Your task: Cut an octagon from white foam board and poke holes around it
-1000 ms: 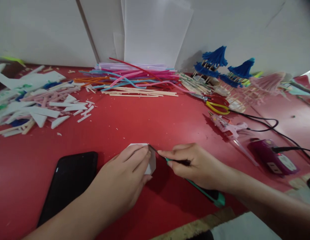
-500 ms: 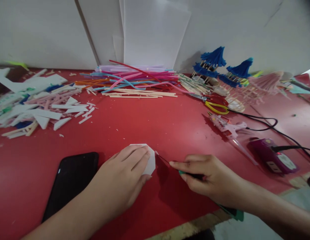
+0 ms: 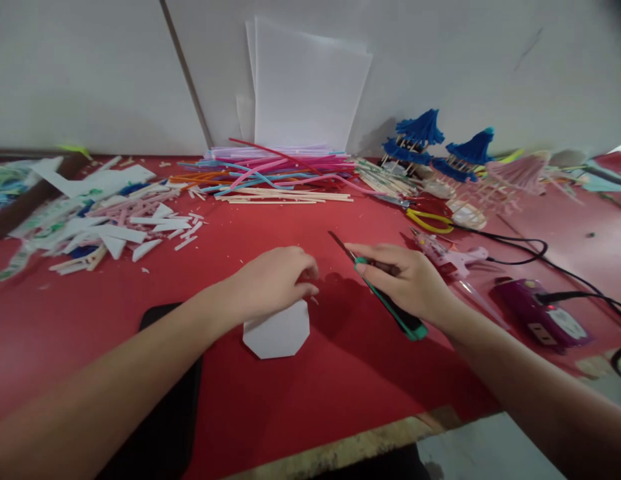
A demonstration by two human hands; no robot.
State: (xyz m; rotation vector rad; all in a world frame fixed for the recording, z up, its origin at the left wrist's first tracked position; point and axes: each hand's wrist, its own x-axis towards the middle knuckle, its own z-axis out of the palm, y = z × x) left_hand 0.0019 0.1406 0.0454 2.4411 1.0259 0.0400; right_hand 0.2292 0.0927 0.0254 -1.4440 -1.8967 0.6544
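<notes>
My right hand [image 3: 400,273] is wrapped round a black and green utility knife [image 3: 390,303], its long blade out and pointing up and left above the table. Its tip touches nothing. My left hand [image 3: 277,280] hovers over the far edge of a white many-sided piece of board [image 3: 277,333], which lies flat in front of me. The left fingers are loosely curled, with a gap between thumb and forefinger and nothing seen in them. Just below the left thumb is a tiny pale scrap [image 3: 315,301].
A black phone [image 3: 173,413] lies under my left forearm. White offcuts [image 3: 113,233] are heaped at left. Pipe cleaners [image 3: 280,163] and thin sticks [image 3: 285,195] lie behind. At right are yellow-handled pliers [image 3: 430,220], a pink glue gun [image 3: 455,260], a purple power block [image 3: 537,313] and blue paper roofs [image 3: 423,127].
My left hand has lifted off the white board and moved forward, uncovering it. My right hand has raised the knife away from the board's edge, blade now tilted upward.
</notes>
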